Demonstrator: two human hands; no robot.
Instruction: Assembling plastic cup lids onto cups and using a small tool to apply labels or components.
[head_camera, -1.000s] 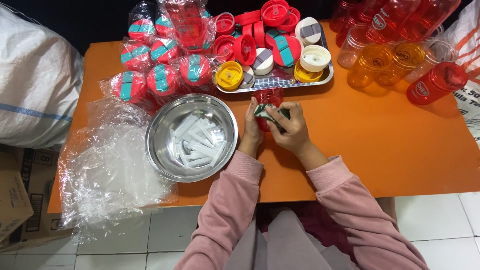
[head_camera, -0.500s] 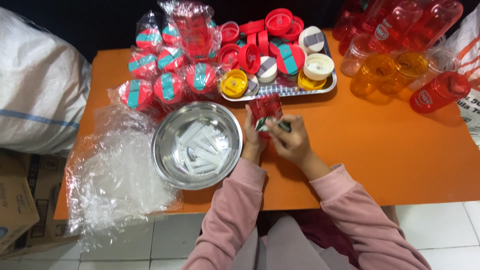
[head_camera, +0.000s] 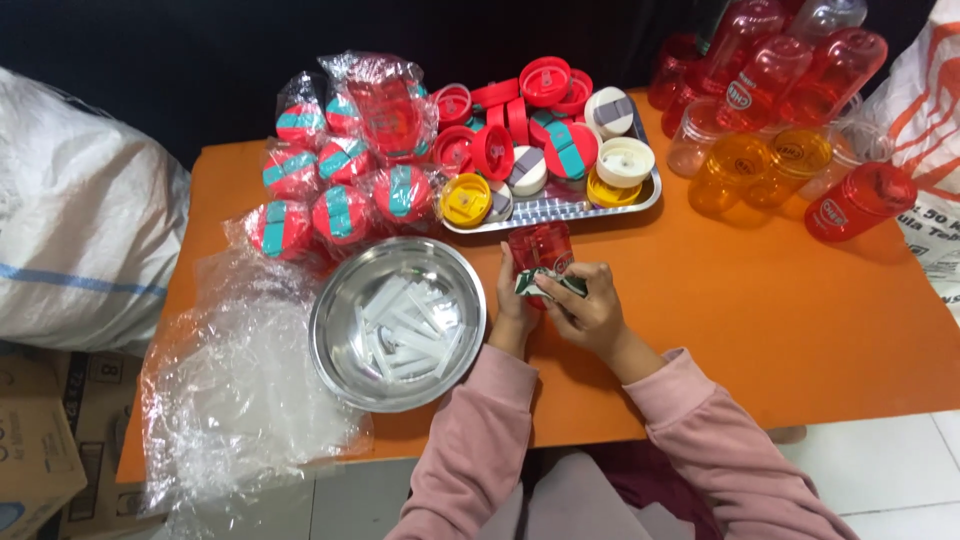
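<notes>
Between the steel bowl (head_camera: 398, 322) and the tray of lids (head_camera: 560, 205), you are still gripping the red bottle (head_camera: 538, 247) with your left hand (head_camera: 512, 305), while your right hand (head_camera: 588, 310) is pinching a small green-and-white paper (head_camera: 545, 284) against it. Little is changing over the last second; both hands are staying closed on their things.
</notes>
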